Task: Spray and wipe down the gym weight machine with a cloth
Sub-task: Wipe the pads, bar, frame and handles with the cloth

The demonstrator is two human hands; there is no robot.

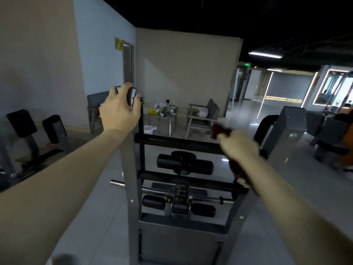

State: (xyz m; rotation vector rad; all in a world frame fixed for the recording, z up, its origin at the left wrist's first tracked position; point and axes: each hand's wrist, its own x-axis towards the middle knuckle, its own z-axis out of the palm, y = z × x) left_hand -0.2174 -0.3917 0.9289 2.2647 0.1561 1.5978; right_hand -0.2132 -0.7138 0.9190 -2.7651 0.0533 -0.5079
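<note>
The grey gym weight machine (131, 169) stands right in front of me, with black crossbars (177, 143) and black roller pads (183, 164) lower down. My left hand (119, 109) grips the top end of the machine's left grey upright. My right hand (238, 145), blurred, holds a dark red cloth (219, 130) against the right end of the upper black crossbar; part of the cloth hangs below the wrist. No spray bottle is in view.
Another grey machine frame (286, 131) stands to the right. Black padded equipment (28, 127) sits at the left. Beyond are two grey chairs (202, 117) and a small table (164, 113) with bottles and clutter. The floor is glossy grey.
</note>
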